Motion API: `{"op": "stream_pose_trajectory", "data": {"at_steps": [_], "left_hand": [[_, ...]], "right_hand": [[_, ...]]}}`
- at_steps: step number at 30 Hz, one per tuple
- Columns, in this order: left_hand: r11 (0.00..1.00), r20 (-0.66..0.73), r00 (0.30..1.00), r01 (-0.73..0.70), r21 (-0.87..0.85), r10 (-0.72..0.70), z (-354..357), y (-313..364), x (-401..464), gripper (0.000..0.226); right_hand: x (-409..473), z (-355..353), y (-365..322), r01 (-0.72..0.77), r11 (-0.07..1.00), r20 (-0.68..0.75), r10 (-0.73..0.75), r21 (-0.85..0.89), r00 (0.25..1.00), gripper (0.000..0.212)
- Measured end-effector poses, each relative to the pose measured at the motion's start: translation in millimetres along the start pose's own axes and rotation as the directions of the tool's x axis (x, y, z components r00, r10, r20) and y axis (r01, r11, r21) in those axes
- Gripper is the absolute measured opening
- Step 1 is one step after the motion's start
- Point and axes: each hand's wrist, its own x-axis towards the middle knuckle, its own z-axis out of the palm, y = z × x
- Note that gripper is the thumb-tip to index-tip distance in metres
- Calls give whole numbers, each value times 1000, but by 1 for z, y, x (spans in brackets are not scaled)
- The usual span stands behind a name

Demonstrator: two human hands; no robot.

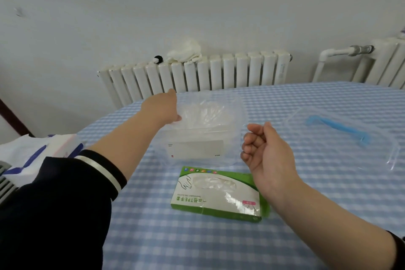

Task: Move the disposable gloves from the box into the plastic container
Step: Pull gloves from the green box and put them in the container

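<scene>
A clear plastic container (pixel 232 138) stands on the checked tablecloth at the table's middle, with crumpled transparent gloves (pixel 206 114) inside it. My left hand (pixel 161 106) reaches to the container's left end. Its fingers pass behind the cloudy wall, so how they lie is hidden. In front of the container lies the green and white glove box (pixel 219 195), flat, with clear gloves showing in its top opening. My right hand (pixel 266 149) hovers just right of the container and above the box, fingers loosely curled, holding nothing.
A clear lid with a blue handle (pixel 337 131) lies on the table (pixel 306 215) to the right. A white and blue plastic bag (pixel 32 155) sits at the left edge. White radiators (pixel 197 72) line the wall behind, with a white cloth on top.
</scene>
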Motion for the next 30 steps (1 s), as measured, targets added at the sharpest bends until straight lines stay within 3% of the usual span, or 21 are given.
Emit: {"op": "stream_pose_trajectory", "data": {"at_steps": [2, 4, 7, 9, 10, 11, 12, 14, 15, 18, 20, 25, 30], "left_hand": [[985, -127, 991, -30, 167, 52, -2, 0, -2, 56], [970, -217, 965, -100, 223, 150, -6, 4, -6, 46], [955, -79, 956, -289, -71, 283, -17, 15, -14, 15], [884, -32, 942, -326, -335, 335, -20, 20, -24, 18], [829, -108, 945, -322, -457, 308, -18, 20, -34, 20], [748, -250, 936, -348, -565, 246, -13, 21, -48, 20], [645, -415, 892, -424, -635, 178, -2, 23, -63, 19], [484, -632, 765, -604, -633, 127, 32, 24, -103, 12], [478, -657, 735, -644, -597, 171, 50, 23, -119, 10], [622, -425, 840, -537, -570, 337, 97, 16, -139, 59], [701, -290, 871, -491, -517, 397, 109, 15, -136, 89], [696, -245, 873, -485, -529, 423, 115, 17, -139, 89], [695, -183, 903, -418, -585, 389, 115, 17, -140, 102]], "right_hand": [[0, -1, 0, 0, 1000, 5, 0, -17, 1000, 39], [0, -2, 1, 18, 999, 10, -18, -39, 1000, 39], [0, -2, 2, 86, 987, 60, -78, -139, 995, 38], [1, -2, 2, 181, 934, 196, -124, -308, 973, 33], [1, -2, 2, 247, 858, 312, -108, -450, 944, 27], [2, -3, 3, 345, 711, 439, -57, -613, 897, 18], [5, -6, 5, 443, 494, 532, 47, -748, 846, 10], [12, -16, 16, 551, 108, 559, 240, -828, 794, 21], [16, -19, 18, 579, 53, 567, 295, -814, 769, 28], [23, -23, 21, 607, 95, 597, 351, -789, 721, 26], [30, -27, 22, 591, 111, 588, 344, -799, 732, 18], [33, -27, 34, 644, 93, 641, 279, -760, 716, 3], [34, -31, 48, 801, -68, 795, 92, -595, 599, 19]]}}
